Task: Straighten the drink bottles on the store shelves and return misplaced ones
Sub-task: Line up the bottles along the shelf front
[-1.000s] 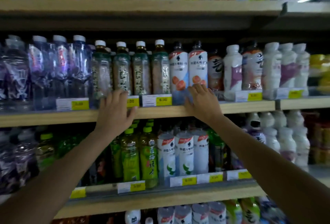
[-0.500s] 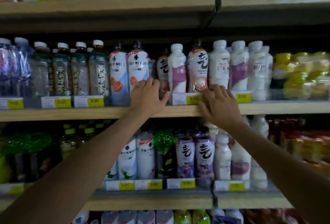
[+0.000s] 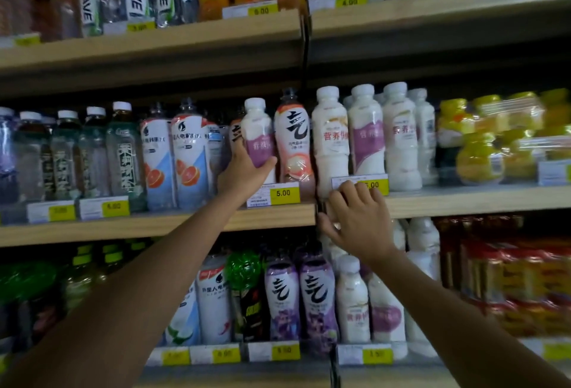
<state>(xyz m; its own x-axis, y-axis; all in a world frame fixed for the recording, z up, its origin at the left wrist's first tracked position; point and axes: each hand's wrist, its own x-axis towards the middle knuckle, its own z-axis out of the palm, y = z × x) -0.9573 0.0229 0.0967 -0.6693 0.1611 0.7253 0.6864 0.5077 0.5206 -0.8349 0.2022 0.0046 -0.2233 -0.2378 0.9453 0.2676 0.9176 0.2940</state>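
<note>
- The left hand (image 3: 244, 171) has its grip wrapped around a white bottle (image 3: 258, 137) with a purple label, upright at the front of the middle shelf (image 3: 154, 224).
- The right hand (image 3: 358, 214), its grip wide and holding nothing, has its fingertips at a yellow price tag (image 3: 375, 185).

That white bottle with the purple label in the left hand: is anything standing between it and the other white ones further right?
Yes. One pink-labelled bottle stands upright directly between the white bottle that the left hand holds and the row of matching white bottles to the right. Nothing else visible separates them.
</note>
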